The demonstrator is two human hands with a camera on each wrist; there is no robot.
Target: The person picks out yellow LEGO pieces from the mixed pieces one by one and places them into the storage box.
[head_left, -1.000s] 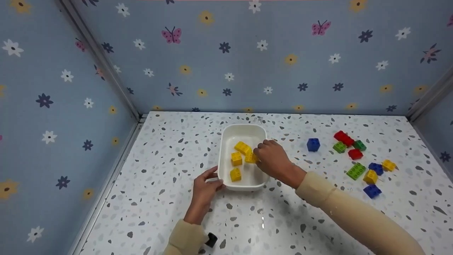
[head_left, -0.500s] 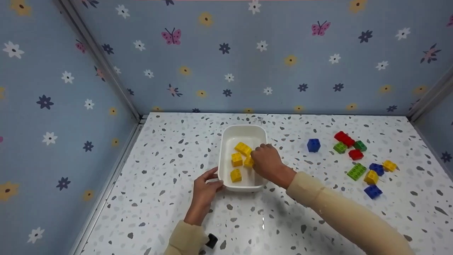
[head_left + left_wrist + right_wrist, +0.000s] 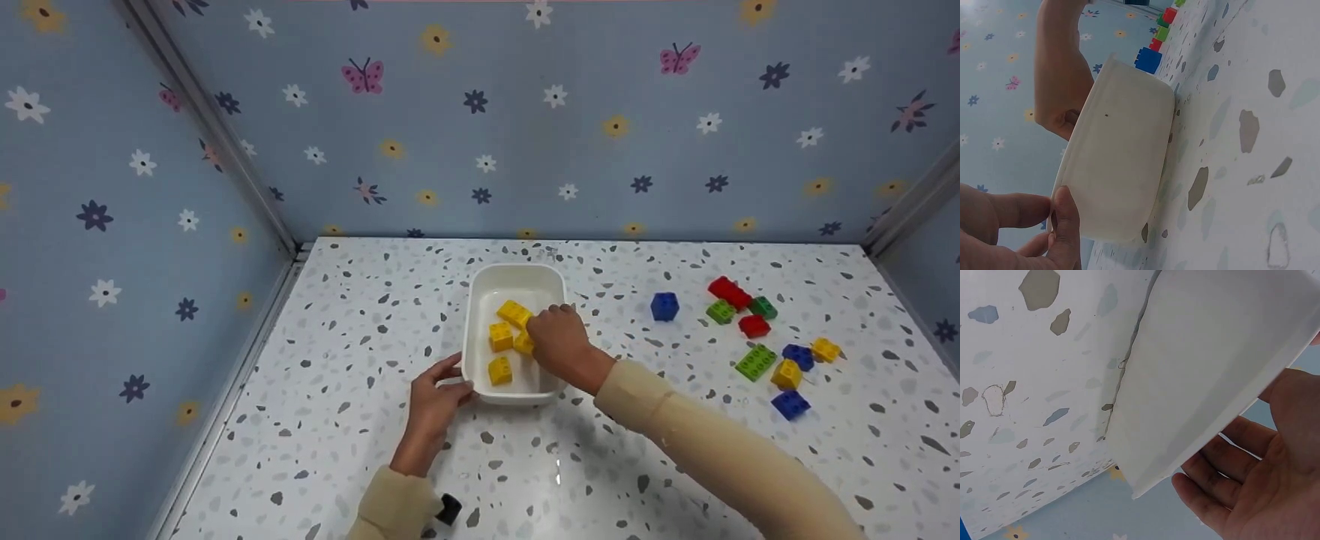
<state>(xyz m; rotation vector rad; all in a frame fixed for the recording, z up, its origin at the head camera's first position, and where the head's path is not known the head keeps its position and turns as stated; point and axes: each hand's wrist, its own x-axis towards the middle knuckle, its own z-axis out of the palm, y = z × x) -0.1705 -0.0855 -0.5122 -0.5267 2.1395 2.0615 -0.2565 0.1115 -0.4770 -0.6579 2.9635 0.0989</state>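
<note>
A white plastic tub (image 3: 516, 399) stands on the speckled table with several yellow toy bricks inside. My left hand (image 3: 435, 401) holds the tub's near left corner; in the left wrist view its thumb (image 3: 1065, 216) lies against the outer wall. Over the tub's right rim reaches my right hand (image 3: 561, 341), fingers curled down inside. At its fingertips is a yellow brick (image 3: 523, 344), partly covered by the hand. Beside that lie a long yellow brick (image 3: 514, 313), a yellow brick (image 3: 501, 337) and another yellow brick (image 3: 499, 370). In the right wrist view the tub wall hides the fingertips.
To the tub's right sits a blue brick (image 3: 664, 307). Farther right are scattered red bricks (image 3: 729, 293), green bricks (image 3: 756, 363), yellow bricks (image 3: 786, 375) and blue bricks (image 3: 790, 406). A flowered panel (image 3: 525, 150) rises behind the table. A small black object (image 3: 448, 509) shows beside the left sleeve.
My right hand has moved left and slightly down in the tub, and the yellow brick at its fingertips has shifted left with it. The left hand and tub stay in place.
</note>
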